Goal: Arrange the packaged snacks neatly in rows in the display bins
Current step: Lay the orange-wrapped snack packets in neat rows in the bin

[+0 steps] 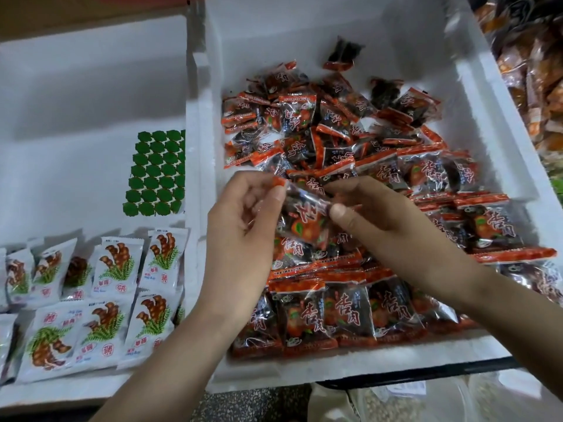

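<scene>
Grip: the left hand (243,220) and right hand (374,214) each pinch one end of a single red-and-black packet (304,214), thumb against fingers on the sealed ends. The packet is stretched between them and hangs above the middle of the white foam bin (350,370).

Step in hand, as judged: squaring the packet before it is laid down. It is advisable to turn the printed face up, matching the front row (335,318) along the bin's near wall, and to set it flush against the rows already laid behind that one. It should be pressed flat so that its seams do not ride over a neighbour.

Room and edges: the far half of the bin holds a loose heap (304,126). Beyond the heap there is bare floor up to the bin's far wall. The bin's walls stand high on both sides, so the hands are best lifted over them rather than swept across.

Left of the bin, a neighbouring bin (91,102) holds white packets (115,269) and a green sheet (158,175). Right of the bin lie bagged goods (533,71).
</scene>
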`<state>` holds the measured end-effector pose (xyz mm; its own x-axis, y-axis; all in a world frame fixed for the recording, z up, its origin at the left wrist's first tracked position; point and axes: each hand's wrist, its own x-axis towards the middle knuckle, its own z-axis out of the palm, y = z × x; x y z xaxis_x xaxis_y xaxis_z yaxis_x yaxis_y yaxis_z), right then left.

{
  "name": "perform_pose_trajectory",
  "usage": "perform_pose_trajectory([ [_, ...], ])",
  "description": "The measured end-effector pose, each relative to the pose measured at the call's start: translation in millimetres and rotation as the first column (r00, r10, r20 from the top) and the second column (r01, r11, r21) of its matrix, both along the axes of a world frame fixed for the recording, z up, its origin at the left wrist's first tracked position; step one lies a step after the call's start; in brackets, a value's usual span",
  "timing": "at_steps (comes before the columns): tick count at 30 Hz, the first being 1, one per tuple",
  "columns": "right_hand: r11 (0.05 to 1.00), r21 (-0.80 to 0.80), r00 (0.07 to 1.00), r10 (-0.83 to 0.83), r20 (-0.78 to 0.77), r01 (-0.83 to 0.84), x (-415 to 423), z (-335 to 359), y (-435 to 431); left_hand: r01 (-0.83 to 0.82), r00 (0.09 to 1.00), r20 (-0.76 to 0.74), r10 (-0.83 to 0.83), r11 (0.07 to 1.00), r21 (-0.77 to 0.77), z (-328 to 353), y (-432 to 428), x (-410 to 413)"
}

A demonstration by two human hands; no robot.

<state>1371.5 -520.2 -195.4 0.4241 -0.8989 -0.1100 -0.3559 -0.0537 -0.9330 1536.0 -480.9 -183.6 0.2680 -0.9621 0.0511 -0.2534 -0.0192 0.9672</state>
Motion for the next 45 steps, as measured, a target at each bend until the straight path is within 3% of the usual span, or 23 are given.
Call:
perform_pose_trajectory([
  [4,0.962,-0.27,0.983,-0.004,-0.184,-0.046,-9,4,7,0.161,0.982,0.104,-0.159,0.987,-0.008,2,-8,-15],
  [6,0.974,-0.224,0.987,-0.01,-0.158,-0.026,-13,5,10,0.18,0.976,0.123,-0.179,0.984,0.002,2,-12,-22],
  [10,0.991,0.022,0.991,-0.13,0.026,0.13,-32,4,1,0.189,0.958,0.2,-0.206,0.977,0.1,-4,-19,-33],
  [12,0.969,0.039,0.97,-0.243,0.02,0.242,-47,-4,-7,0.274,0.836,0.445,-0.322,0.947,0.17,-8,-18,-35],
  [14,0.959,-0.027,0.956,-0.284,-0.075,0.282,-57,-14,-11,0.358,0.596,0.661,-0.456,0.888,0.29,-14,-13,-36],
  [15,0.959,-0.067,0.949,-0.281,-0.144,0.274,-59,-20,-12,0.375,0.508,0.706,-0.493,0.865,0.335,-18,-11,-36],
  [17,0.968,-0.12,0.935,-0.246,-0.255,0.222,-58,-29,-11,0.386,0.416,0.752,-0.512,0.848,0.365,-24,-9,-36],
  [21,0.992,-0.124,0.914,-0.05,-0.402,-0.001,-53,-23,-6,0.383,0.414,0.754,-0.509,0.849,0.363,-28,-13,-34],
  [24,0.95,-0.204,0.727,0.033,-0.686,-0.236,-52,-20,-1,0.398,0.376,0.755,-0.538,0.829,0.393,-32,-14,-33],
  [26,0.922,-0.241,0.661,0.021,-0.75,-0.303,-48,-20,2,0.403,0.35,0.76,-0.547,0.821,0.405,-35,-14,-32],
  [29,0.931,-0.264,0.693,-0.016,-0.721,-0.253,-48,-16,3,0.408,0.359,0.763,-0.537,0.826,0.39,-37,-15,-31],
  [33,0.972,-0.23,0.813,-0.17,-0.557,0.046,-58,-9,-10,0.415,0.381,0.775,-0.504,0.842,0.343,-43,-13,-27],
  [35,0.965,-0.222,0.826,-0.238,-0.51,0.141,-57,-13,-15,0.414,0.381,0.786,-0.486,0.85,0.325,-46,-10,-25],
  [45,0.988,-0.125,0.853,-0.137,-0.504,0.085,-39,-28,-25,0.42,0.423,0.777,-0.467,0.86,0.288,-49,-5,-19],
])
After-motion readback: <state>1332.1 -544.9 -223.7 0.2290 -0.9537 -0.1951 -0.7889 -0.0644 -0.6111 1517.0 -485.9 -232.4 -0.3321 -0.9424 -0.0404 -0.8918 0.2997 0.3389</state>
